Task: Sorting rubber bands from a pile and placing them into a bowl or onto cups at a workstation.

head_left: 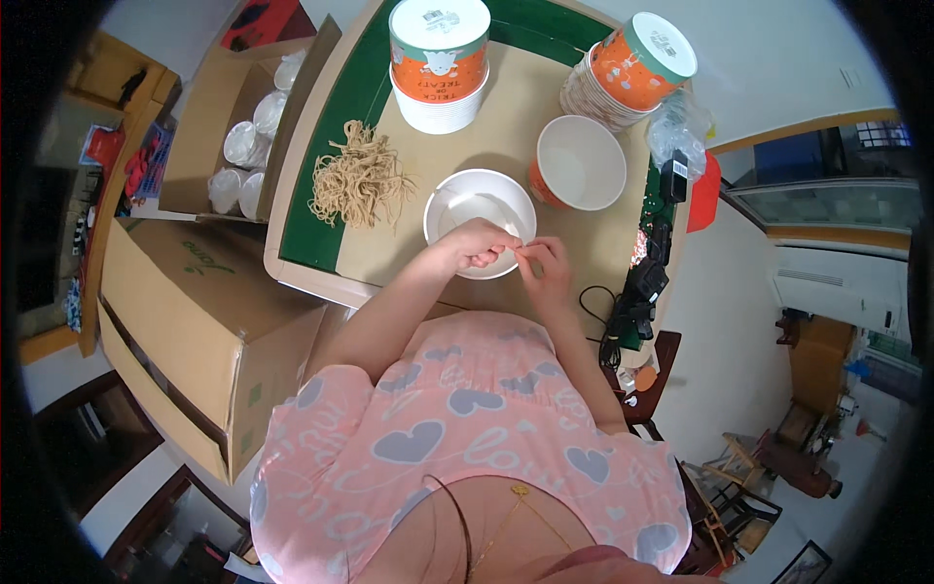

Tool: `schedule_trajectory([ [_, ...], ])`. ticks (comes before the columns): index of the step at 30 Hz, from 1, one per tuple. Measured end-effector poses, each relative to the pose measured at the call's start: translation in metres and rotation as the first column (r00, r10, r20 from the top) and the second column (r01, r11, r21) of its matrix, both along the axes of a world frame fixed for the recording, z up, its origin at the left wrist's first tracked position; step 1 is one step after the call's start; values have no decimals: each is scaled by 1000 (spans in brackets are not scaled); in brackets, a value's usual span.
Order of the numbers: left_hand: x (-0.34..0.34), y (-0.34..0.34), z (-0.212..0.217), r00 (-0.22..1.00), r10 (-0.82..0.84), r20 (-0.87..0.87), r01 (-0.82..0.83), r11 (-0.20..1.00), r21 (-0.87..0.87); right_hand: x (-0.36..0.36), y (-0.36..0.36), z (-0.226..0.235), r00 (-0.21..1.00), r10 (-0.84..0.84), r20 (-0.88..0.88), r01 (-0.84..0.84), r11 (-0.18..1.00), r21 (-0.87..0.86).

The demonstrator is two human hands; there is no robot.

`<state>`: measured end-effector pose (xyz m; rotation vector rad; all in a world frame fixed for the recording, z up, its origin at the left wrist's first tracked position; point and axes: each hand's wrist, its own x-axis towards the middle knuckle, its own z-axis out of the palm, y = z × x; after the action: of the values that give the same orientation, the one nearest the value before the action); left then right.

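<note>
My left hand and my right hand meet over the near rim of a white-lined round paper tub. The left fingers are curled in, with thumb and forefinger pinching at the right fingertips. On the right hand, thumb and forefinger are pinched too; whatever lies between them is too small to make out. A second paper tub, orange outside and white inside, lies tilted with its mouth toward me, just right of the first. To the left, beige strings lie in a tangled heap.
Stacked orange paper tubs stand at the back, with another leaning stack farther right. Black adapters and cables line the right table edge near clear plastic bags. On the left are an open carton of wrapped stacks and a large carton.
</note>
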<state>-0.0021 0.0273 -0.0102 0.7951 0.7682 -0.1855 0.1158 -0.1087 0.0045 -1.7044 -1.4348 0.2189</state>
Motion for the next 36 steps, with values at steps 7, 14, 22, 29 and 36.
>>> schedule_trajectory([
  [7,0,-6,16,989,148,5,-148,989,-13,-5,-8,8,921,-159,-354,82,971,-224],
  [14,5,-7,39,995,96,-39,-90,988,129,-6,-6,3,936,-129,-329,72,981,-180],
  [22,-2,-35,14,981,-49,188,-143,473,869,4,-5,-16,407,-346,-846,92,936,-339],
  [29,-5,-37,7,970,-73,232,-196,331,923,5,-3,-4,326,-361,-874,-32,919,-392],
  [36,-3,-37,-7,954,90,287,-288,546,787,14,-5,-11,654,-177,-736,-93,946,-310],
])
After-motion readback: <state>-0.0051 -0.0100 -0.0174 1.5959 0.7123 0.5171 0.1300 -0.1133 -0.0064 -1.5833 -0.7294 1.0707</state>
